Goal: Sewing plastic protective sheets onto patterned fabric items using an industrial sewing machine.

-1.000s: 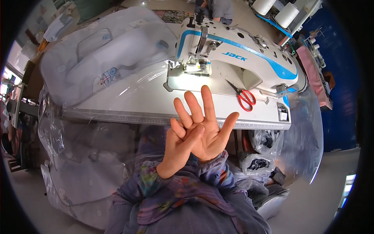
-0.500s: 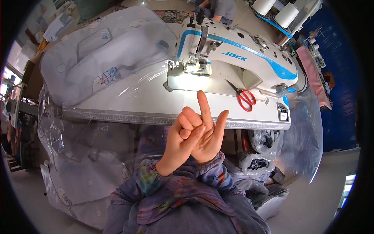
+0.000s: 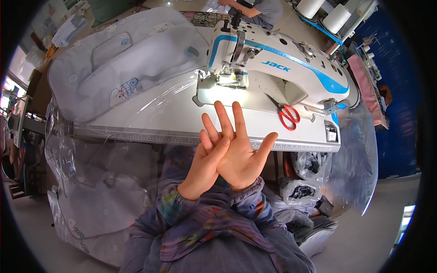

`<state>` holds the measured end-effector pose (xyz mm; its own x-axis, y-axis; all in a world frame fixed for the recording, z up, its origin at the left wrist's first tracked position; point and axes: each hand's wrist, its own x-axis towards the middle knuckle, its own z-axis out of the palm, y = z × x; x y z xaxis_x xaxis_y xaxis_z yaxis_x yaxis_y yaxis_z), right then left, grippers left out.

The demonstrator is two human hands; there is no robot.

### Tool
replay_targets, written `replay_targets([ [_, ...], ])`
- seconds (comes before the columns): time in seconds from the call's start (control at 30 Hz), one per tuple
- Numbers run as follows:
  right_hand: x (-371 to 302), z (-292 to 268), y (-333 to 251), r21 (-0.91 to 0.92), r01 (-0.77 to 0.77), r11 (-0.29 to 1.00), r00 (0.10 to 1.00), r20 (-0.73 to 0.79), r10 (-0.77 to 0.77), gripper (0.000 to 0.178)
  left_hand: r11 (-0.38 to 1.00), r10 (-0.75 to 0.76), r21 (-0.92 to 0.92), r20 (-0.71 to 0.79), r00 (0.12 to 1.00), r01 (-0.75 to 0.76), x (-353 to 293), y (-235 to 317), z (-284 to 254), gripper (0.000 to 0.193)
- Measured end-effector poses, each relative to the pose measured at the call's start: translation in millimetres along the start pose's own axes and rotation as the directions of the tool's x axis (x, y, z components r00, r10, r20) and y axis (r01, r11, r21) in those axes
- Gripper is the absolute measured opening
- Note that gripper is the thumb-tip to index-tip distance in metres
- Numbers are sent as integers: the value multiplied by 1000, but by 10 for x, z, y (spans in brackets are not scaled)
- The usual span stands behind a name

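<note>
My right hand [image 3: 241,159] is raised in front of the sewing table's edge, its palm showing. Its fingers are stretched and spread, the thumb pointing off to the right, and nothing lies in it. My left hand [image 3: 200,172] clasps it from the left side, thumb across the palm's edge; the other left fingers are hidden behind. Beyond the hands stands a white and blue sewing machine [image 3: 277,61], its lamp lighting the needle area. Red-handled scissors [image 3: 288,117] lie on the white table [image 3: 182,119], right of my hands.
Grey printed fabric [image 3: 150,50] covers the table's left, with clear plastic sheeting [image 3: 68,154] at its edge. White thread cones [image 3: 337,19] stand at the back right. Plastic bags [image 3: 300,191] sit below the table. Another person [image 3: 261,11] is at the far side.
My right hand's curled fingers have straightened and fanned out, where before only the index finger and thumb stuck out. My left hand still clasps its side.
</note>
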<state>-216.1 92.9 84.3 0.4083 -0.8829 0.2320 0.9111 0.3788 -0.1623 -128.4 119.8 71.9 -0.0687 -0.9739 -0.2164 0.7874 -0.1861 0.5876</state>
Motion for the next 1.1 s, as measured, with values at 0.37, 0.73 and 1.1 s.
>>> replay_targets([
  [0.37, 51, -51, -50, 213, -94, 973, 994, 66, 82, 94, 885, 151, 417, 163, 975, -207, -66, 5, -44, 33],
  [0.73, -3, -117, 162, -52, 20, 998, 998, 62, -17, 97, 989, 44, 137, 70, 997, -53, -53, -100, -176, 39],
  [1.1, -49, -129, 18, 0, -38, 999, 999, 26, 38, 92, 995, 19, 90, 140, 990, -32, -36, -90, -154, 25],
])
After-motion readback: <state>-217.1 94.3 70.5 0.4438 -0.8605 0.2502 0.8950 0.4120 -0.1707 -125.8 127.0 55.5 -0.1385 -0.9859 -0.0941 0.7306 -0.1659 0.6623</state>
